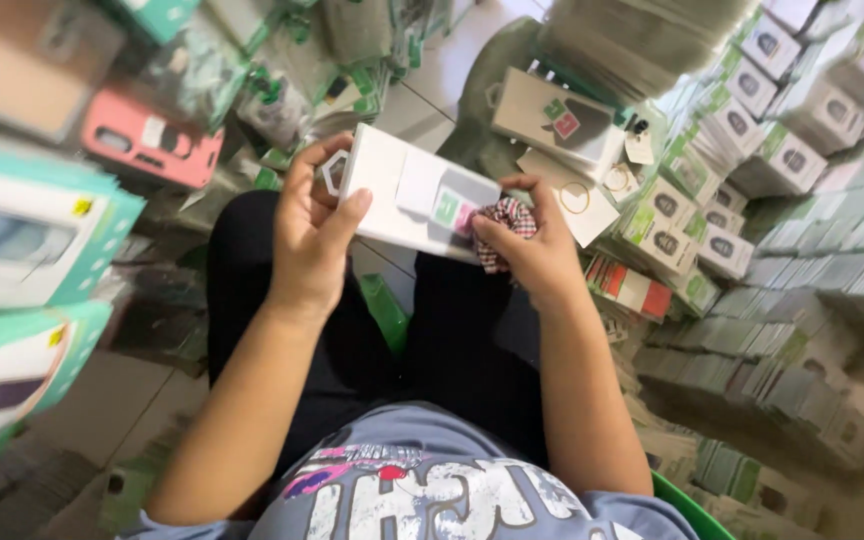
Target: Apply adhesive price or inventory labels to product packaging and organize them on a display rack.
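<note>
The tiled floor [452, 50] is being crowded on every side by stacks of small white and green boxes [752, 130], which are being piled high at the right of the view, while larger teal-edged packages [42, 240] are being stacked at the left beside a pink phone case [147, 140] in clear wrapping. A flat white box [407, 195] is being held above the lap, tilted, between both hands and well clear of the stacks. It is being gripped at its left end by the left hand [312, 235], whose fingers [302, 170] are being wrapped around the edge, the thumb being pressed on the top face. At its right end, a red and white checked cloth [504, 228] is being bunched against the box by the right hand [532, 255], the fingers being closed on the cloth.
</note>
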